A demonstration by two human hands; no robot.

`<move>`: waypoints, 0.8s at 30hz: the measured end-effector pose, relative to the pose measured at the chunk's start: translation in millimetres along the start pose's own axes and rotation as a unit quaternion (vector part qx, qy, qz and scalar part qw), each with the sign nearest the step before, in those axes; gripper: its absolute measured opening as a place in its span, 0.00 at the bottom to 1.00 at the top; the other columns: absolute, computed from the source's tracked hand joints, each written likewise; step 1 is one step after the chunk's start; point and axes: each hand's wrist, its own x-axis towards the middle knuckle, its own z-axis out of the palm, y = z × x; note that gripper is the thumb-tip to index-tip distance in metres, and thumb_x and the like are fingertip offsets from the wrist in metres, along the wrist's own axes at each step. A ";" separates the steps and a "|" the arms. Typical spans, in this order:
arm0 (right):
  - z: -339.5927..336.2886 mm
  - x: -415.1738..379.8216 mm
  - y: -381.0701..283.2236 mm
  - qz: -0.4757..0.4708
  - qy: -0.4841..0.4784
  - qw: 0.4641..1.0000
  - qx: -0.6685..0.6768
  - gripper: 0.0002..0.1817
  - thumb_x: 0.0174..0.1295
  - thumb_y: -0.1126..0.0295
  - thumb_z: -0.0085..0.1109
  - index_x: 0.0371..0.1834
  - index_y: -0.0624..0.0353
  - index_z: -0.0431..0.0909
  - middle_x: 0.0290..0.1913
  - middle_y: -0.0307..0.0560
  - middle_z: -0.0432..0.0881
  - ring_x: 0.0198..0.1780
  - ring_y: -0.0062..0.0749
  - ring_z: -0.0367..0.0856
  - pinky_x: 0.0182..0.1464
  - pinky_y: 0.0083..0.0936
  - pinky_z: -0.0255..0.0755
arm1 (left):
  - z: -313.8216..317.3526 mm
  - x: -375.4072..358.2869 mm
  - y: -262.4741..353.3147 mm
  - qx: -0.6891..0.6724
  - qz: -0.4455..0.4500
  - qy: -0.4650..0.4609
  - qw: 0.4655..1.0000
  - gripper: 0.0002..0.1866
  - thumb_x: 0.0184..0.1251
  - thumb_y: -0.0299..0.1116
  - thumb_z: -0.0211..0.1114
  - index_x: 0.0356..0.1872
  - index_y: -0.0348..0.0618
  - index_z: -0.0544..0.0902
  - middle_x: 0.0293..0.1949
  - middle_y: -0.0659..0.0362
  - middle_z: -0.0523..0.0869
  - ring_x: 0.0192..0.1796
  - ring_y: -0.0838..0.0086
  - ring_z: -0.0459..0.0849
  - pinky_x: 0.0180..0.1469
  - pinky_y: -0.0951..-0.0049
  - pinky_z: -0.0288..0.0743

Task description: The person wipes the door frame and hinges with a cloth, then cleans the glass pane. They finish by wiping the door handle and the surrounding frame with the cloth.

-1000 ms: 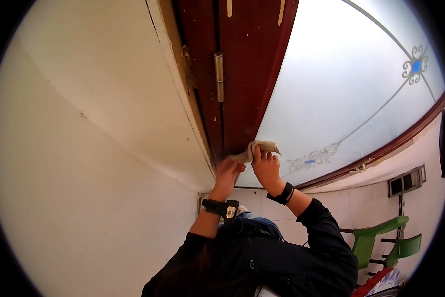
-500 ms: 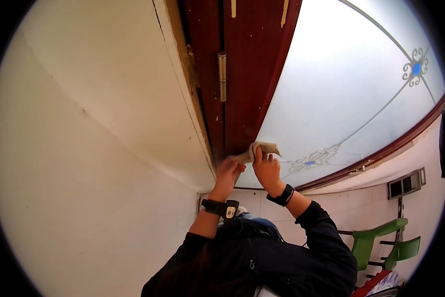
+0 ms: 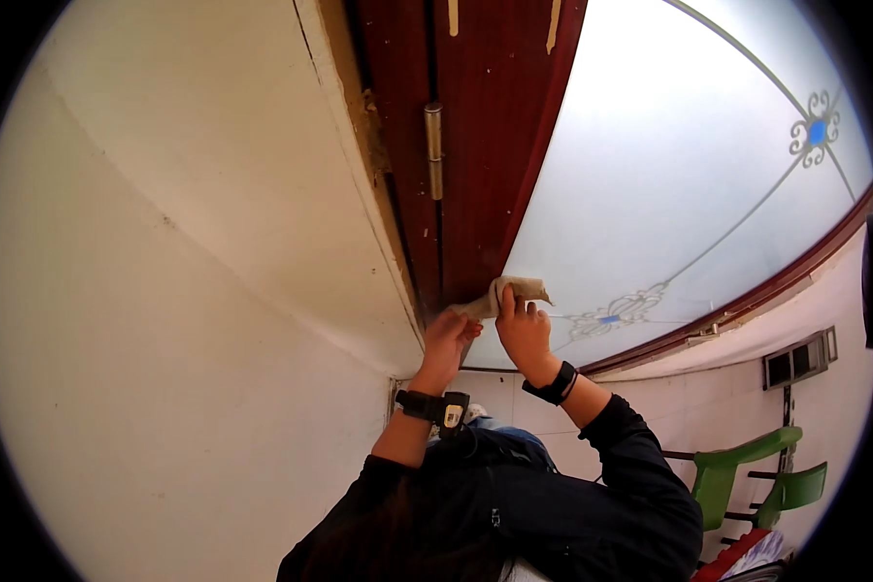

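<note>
the step in hand looks like holding the tan cloth (image 3: 528, 288) at both ends: the left hand (image 3: 442, 344) pinches one end, and the right hand (image 3: 526, 341) grasps it near the other. it lies across the dark red door (image 3: 490, 145) and its frosted glass (image 3: 640, 145), below the hinge (image 3: 434, 150). moving it evenly would call for both grips together.
</note>
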 end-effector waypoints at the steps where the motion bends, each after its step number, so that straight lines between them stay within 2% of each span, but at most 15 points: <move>1: -5.3 5.2 0.1 0.003 -0.003 1.000 0.004 0.25 0.44 0.69 0.55 0.51 0.56 0.65 0.26 0.45 0.74 0.24 0.30 0.75 0.20 0.22 0.65 | 0.3 0.7 0.5 0.001 -0.002 -0.002 1.000 0.02 0.60 0.26 0.52 0.31 0.39 0.70 0.28 0.54 0.79 0.33 0.69 0.79 0.40 0.71 0.72; 8: 7.3 -5.9 -0.1 0.000 -0.042 0.999 -0.015 0.26 0.45 0.70 0.54 0.52 0.56 0.64 0.26 0.46 0.73 0.25 0.30 0.75 0.20 0.21 0.64 | 2.0 1.0 -0.2 0.010 0.006 -0.011 1.000 0.02 0.61 0.26 0.52 0.31 0.39 0.70 0.28 0.54 0.79 0.33 0.69 0.79 0.39 0.72 0.72; 10: 7.2 -3.7 1.1 -0.008 -0.024 1.000 -0.013 0.26 0.45 0.70 0.54 0.51 0.57 0.64 0.26 0.45 0.73 0.25 0.30 0.75 0.20 0.21 0.63 | 0.5 1.3 -0.4 0.011 0.009 -0.006 1.000 0.02 0.61 0.26 0.52 0.30 0.39 0.70 0.28 0.54 0.79 0.33 0.69 0.79 0.40 0.72 0.72; 12: 3.9 0.8 1.1 -0.013 -0.006 1.000 -0.013 0.26 0.44 0.70 0.54 0.51 0.57 0.64 0.26 0.45 0.73 0.25 0.30 0.75 0.20 0.21 0.63 | -2.7 2.1 0.3 0.009 -0.010 -0.009 1.000 0.05 0.57 0.21 0.52 0.35 0.39 0.70 0.32 0.55 0.77 0.37 0.67 0.78 0.44 0.68 0.74; 20: -1.4 2.1 -3.4 0.008 -0.034 0.999 0.004 0.26 0.43 0.70 0.55 0.50 0.59 0.65 0.25 0.44 0.73 0.24 0.29 0.75 0.20 0.20 0.65 | -8.9 6.7 -4.5 0.002 -0.005 -0.021 1.000 0.05 0.57 0.21 0.52 0.34 0.40 0.70 0.32 0.55 0.77 0.37 0.66 0.78 0.44 0.67 0.74; 24: 6.0 -2.6 -3.1 -0.002 -0.015 1.000 -0.006 0.27 0.41 0.70 0.55 0.50 0.59 0.65 0.25 0.44 0.74 0.24 0.29 0.75 0.20 0.21 0.65 | -6.8 4.5 -4.0 0.003 -0.010 -0.005 1.000 0.04 0.57 0.21 0.51 0.33 0.40 0.70 0.31 0.55 0.77 0.37 0.66 0.78 0.44 0.67 0.74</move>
